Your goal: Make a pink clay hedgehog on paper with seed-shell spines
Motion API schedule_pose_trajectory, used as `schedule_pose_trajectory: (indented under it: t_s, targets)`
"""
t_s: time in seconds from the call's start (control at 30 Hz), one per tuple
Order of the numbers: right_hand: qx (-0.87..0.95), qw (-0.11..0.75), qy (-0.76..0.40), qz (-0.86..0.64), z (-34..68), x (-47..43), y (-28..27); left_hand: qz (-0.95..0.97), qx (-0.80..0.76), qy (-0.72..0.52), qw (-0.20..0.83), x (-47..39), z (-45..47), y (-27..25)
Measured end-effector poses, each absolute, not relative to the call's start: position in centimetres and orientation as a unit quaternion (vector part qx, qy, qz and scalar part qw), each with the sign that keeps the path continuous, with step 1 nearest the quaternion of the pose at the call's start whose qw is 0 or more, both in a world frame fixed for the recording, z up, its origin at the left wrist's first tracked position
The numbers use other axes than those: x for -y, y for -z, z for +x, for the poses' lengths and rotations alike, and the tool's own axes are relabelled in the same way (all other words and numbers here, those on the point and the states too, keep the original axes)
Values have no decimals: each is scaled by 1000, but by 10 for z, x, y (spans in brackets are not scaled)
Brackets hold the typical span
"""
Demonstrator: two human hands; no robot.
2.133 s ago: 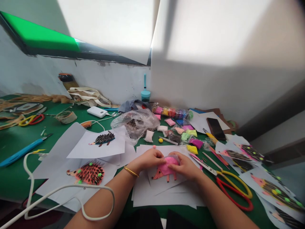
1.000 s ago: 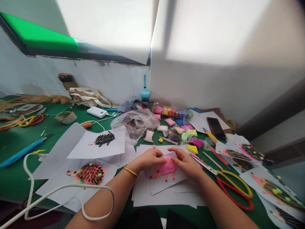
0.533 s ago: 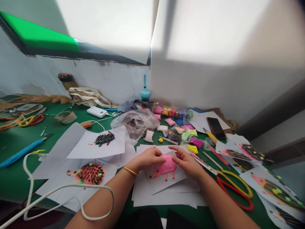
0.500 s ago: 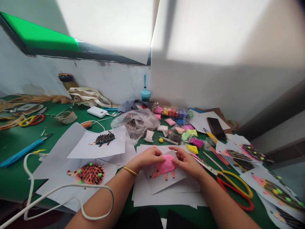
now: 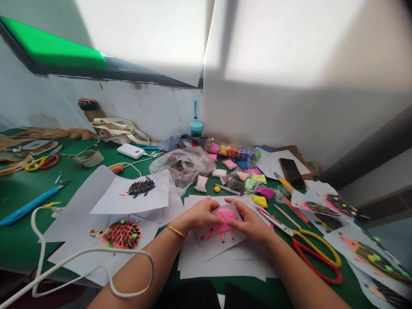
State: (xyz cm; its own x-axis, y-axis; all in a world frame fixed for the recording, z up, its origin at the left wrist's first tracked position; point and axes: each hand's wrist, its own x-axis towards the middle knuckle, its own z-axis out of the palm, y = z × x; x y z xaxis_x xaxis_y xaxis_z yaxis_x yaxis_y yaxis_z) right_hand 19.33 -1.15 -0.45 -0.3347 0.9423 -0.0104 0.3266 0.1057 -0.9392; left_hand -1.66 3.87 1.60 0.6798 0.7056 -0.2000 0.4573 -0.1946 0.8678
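Note:
A white paper card [image 5: 212, 249] bears a hedgehog shape of pink modelling clay [image 5: 225, 214], with an orange-pink face and legs. My left hand [image 5: 204, 213] grips the card's upper left side, its thumb pressed on the clay body. On the opposite side my right hand [image 5: 249, 219] holds the card's upper right edge, thumb on the clay, fingers behind. The card tilts a little above a stack of white sheets [image 5: 193, 268]. A small yellow clay ball [image 5: 217, 189] lies beyond my hands.
Scissors [image 5: 317, 253] with red and yellow handles lie right of my hands, near finished hedgehog pictures [image 5: 370, 255]. Clay packets [image 5: 257, 189] and a plastic bag of seeds [image 5: 183, 167] lie behind. A white cable [image 5: 96, 253] loops across the left, above a red hedgehog picture [image 5: 124, 234].
Both thumbs have shifted inward over the pink clay and are now closer together. The card has moved slightly to the left; the things around it stay put.

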Motion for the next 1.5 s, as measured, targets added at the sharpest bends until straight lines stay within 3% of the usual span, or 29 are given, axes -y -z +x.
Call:
schedule_pose_trajectory:
  t_s: [0.67, 1.3, 1.5]
  targets:
    - [701, 334, -412, -476, 190, 9, 12, 750, -397, -129, 512, -37, -14, -9]
    - [598, 391, -467, -522, 195, 6, 20, 740, -388, -131, 533, -41, -18, -15]
    - [634, 395, -417, -518, 195, 5, 17, 738, -403, -122, 527, -41, -17, -14]
